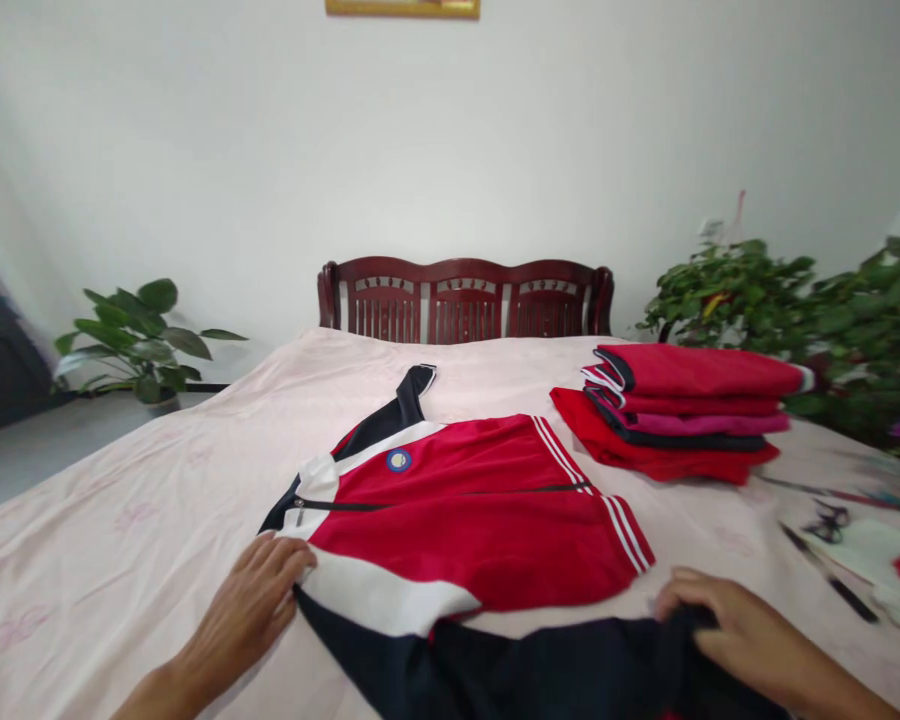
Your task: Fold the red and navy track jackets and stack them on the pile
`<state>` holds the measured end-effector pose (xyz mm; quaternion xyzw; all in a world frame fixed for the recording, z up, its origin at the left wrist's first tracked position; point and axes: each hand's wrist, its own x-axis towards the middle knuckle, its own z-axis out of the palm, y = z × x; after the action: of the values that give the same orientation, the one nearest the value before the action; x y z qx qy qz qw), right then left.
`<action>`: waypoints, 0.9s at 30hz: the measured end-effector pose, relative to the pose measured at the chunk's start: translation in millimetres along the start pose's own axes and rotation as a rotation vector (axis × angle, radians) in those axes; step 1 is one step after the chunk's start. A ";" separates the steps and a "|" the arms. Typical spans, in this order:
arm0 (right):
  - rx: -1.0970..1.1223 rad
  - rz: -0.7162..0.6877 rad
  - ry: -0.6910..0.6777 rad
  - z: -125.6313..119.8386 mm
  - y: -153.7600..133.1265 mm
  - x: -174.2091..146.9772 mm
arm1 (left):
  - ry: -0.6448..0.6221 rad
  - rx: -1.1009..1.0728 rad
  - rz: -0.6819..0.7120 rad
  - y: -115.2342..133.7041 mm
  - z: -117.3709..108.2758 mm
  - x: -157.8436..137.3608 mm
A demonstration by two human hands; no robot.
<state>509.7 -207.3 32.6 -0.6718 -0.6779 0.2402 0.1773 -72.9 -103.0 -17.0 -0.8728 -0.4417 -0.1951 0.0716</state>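
A red, white and navy zip jacket (465, 510) lies spread on the pink bed sheet (120, 520), zipper across, a round blue badge on its chest. My left hand (259, 600) rests flat with fingers apart on the jacket's white shoulder edge. My right hand (727, 625) pinches the navy sleeve fabric (570, 665) near the front edge of the bed. Behind the jacket to the right sits a stack of folded red garments (682, 410).
A dark wooden headboard (465, 300) stands at the far end. Leafy plants stand at left (139, 340) and right (795, 300). Scissors (829, 520), a black pen (832, 575) and papers lie on the bed's right side.
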 end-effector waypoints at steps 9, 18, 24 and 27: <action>-0.323 -0.204 0.003 40.0 -3.4 37.4 | -0.139 -0.208 0.103 53.5 13.5 22.6; -0.323 -0.169 0.007 12.8 -31.5 16.0 | -0.196 -0.335 -0.005 33.9 -10.0 11.0; -0.165 -0.003 -0.307 27.3 -31.3 -2.9 | -0.363 -0.407 -0.003 24.3 -18.4 5.4; 0.060 0.029 -0.388 9.7 -37.4 21.4 | -0.428 -0.412 -0.108 24.7 -22.2 21.2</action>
<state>472.6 -186.2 43.9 -0.6172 -0.6821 0.3876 0.0598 -48.0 -108.7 13.1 -0.8655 -0.4437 -0.0957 -0.2120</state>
